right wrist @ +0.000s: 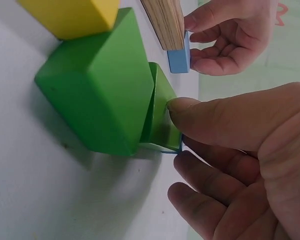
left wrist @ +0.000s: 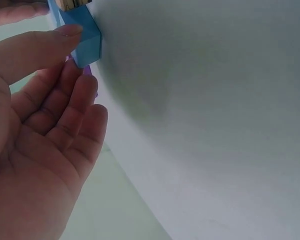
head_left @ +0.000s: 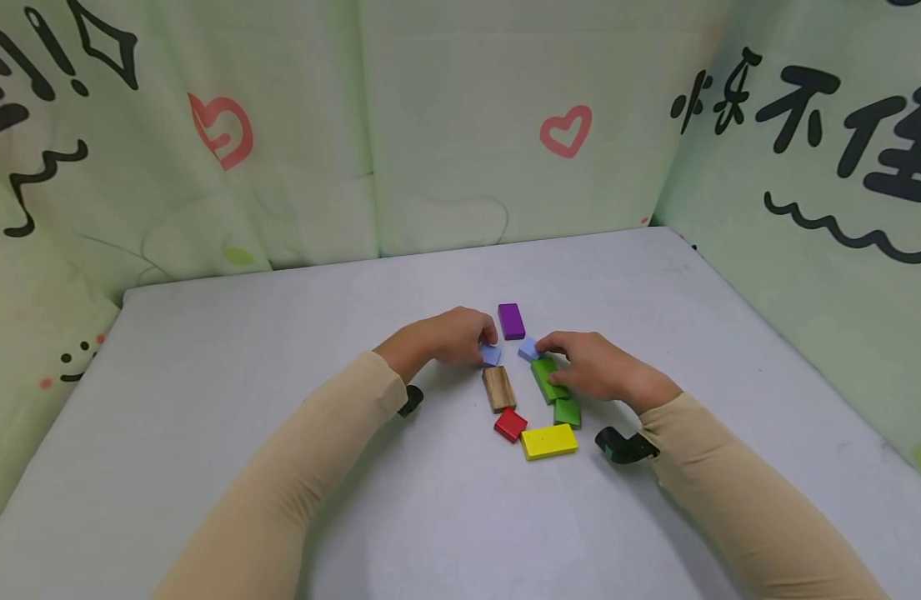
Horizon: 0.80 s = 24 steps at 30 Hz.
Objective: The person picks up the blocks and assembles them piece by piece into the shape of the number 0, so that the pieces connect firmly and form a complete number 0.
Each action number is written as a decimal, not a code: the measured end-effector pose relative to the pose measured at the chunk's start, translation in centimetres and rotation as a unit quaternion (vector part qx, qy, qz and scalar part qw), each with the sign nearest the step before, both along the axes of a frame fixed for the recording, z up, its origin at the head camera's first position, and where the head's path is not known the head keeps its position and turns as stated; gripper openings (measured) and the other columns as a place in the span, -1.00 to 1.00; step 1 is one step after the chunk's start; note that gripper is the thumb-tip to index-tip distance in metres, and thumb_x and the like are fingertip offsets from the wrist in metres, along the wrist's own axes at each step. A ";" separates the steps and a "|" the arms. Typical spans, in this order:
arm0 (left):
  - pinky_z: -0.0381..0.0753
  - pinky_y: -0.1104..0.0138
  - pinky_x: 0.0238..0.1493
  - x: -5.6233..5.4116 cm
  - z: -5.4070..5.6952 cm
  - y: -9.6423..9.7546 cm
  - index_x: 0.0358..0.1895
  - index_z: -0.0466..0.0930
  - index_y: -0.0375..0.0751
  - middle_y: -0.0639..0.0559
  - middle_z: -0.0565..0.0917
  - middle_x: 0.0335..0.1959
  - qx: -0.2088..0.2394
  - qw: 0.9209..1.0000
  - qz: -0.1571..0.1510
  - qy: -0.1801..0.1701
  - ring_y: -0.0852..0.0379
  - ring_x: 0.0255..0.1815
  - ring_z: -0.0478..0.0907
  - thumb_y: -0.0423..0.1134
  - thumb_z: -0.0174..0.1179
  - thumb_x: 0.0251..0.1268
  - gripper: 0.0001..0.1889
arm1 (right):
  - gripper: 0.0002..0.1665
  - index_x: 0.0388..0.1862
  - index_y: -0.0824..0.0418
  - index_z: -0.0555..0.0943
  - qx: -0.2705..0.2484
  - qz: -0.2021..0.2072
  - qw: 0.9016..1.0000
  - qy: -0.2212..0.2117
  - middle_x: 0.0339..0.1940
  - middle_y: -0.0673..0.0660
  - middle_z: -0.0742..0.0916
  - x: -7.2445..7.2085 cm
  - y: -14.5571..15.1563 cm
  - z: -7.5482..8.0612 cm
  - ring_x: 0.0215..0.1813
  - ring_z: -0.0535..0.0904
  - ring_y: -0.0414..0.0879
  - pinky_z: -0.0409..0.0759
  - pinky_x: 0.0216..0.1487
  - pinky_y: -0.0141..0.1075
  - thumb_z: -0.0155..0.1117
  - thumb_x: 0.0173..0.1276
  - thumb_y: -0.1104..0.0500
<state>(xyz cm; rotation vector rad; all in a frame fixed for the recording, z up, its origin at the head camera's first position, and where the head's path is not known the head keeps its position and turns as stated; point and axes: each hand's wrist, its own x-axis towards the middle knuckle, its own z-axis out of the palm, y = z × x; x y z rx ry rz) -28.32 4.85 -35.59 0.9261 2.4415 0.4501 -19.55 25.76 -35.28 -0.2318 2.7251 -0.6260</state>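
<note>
My left hand point(head_left: 460, 335) pinches a light blue block point(head_left: 491, 355) between thumb and fingers, just above a wood-grain block point(head_left: 499, 389). In the left wrist view the thumb lies along the side of this light blue block point(left wrist: 87, 42). Across from it, my right hand point(head_left: 598, 367) rests its thumb on a long green block point(head_left: 548, 381). Its index fingertip touches a second light blue block point(head_left: 528, 348), mostly hidden in the right wrist view. A smaller green block point(head_left: 568, 413) sits against the long one's near end. Beyond both hands lies a purple block point(head_left: 511, 322).
A yellow block point(head_left: 550, 442) and a red block point(head_left: 510, 425) make up the near end of the ring of blocks. All lie on a white table point(head_left: 280, 333). Printed curtains point(head_left: 430, 125) stand along its back and sides.
</note>
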 end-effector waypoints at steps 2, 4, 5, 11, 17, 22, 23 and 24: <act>0.52 0.29 0.14 -0.1 0.1 0.0 0.17 0.55 -0.22 -0.02 0.58 0.01 0.002 1.000 -0.003 0.003 0.08 0.02 0.47 -0.30 0.25 0.40 -0.67 | -0.42 0.38 0.31 0.44 0.001 0.001 1.000 0.000 0.37 0.35 0.51 0.0 0.0 0.0 0.39 0.38 0.26 0.34 0.35 0.14 0.30 0.41 0.26; 0.52 0.29 0.16 -0.1 0.2 0.1 0.19 0.54 -0.21 -0.01 0.59 0.05 0.007 1.000 -0.003 0.007 0.08 0.05 0.48 -0.26 0.25 0.40 -0.66 | -0.42 0.38 0.31 0.44 0.001 0.004 1.000 0.000 0.37 0.35 0.51 0.0 0.1 0.1 0.39 0.38 0.26 0.34 0.35 0.13 0.30 0.41 0.26; 0.52 0.28 0.17 -0.2 0.3 0.2 0.20 0.54 -0.20 -0.01 0.59 0.07 0.010 1.000 -0.001 0.009 0.08 0.07 0.48 -0.24 0.25 0.40 -0.65 | -0.42 0.38 0.32 0.44 0.001 0.004 1.000 0.000 0.37 0.35 0.51 0.0 0.1 0.1 0.38 0.39 0.26 0.34 0.35 0.13 0.30 0.41 0.26; 0.45 0.22 0.28 -0.6 1.1 0.7 0.32 0.48 -0.20 -0.04 0.54 0.27 0.033 0.999 0.017 0.023 0.04 0.28 0.43 -0.25 0.19 0.45 -0.58 | -0.42 0.38 0.32 0.43 0.005 0.007 1.000 0.005 0.36 0.35 0.52 0.1 0.1 0.2 0.37 0.40 0.25 0.36 0.34 0.13 0.30 0.41 0.26; 0.40 0.22 0.32 -1.3 0.8 1.2 0.36 0.46 -0.20 -0.04 0.51 0.31 0.040 0.999 0.025 0.026 0.04 0.32 0.40 -0.29 0.15 0.48 -0.57 | -0.41 0.39 0.31 0.43 0.008 0.004 1.000 0.004 0.36 0.35 0.52 0.3 0.1 0.1 0.36 0.41 0.26 0.37 0.33 0.12 0.30 0.42 0.25; 0.38 0.19 0.35 -1.8 0.7 1.5 0.37 0.46 -0.19 -0.06 0.50 0.33 0.038 0.998 0.031 0.029 0.02 0.34 0.38 -0.31 0.11 0.50 -0.58 | -0.41 0.39 0.31 0.43 0.008 0.005 1.000 0.005 0.36 0.35 0.52 0.3 0.0 0.2 0.36 0.41 0.25 0.37 0.33 0.11 0.30 0.42 0.24; 0.37 0.18 0.35 -1.9 0.7 1.6 0.38 0.45 -0.18 -0.06 0.49 0.33 0.036 0.998 0.032 0.028 0.02 0.35 0.37 -0.32 0.09 0.51 -0.58 | -0.41 0.40 0.30 0.43 0.008 0.004 1.000 0.005 0.36 0.34 0.52 0.3 0.0 0.2 0.36 0.41 0.25 0.37 0.33 0.11 0.30 0.42 0.24; 0.36 0.18 0.36 -1.9 0.7 1.6 0.39 0.45 -0.17 -0.06 0.49 0.34 0.033 0.999 0.032 0.029 0.01 0.36 0.37 -0.32 0.08 0.51 -0.58 | -0.41 0.39 0.30 0.43 0.008 0.004 1.000 0.004 0.36 0.34 0.52 0.3 -0.1 0.3 0.36 0.41 0.25 0.37 0.33 0.11 0.31 0.42 0.24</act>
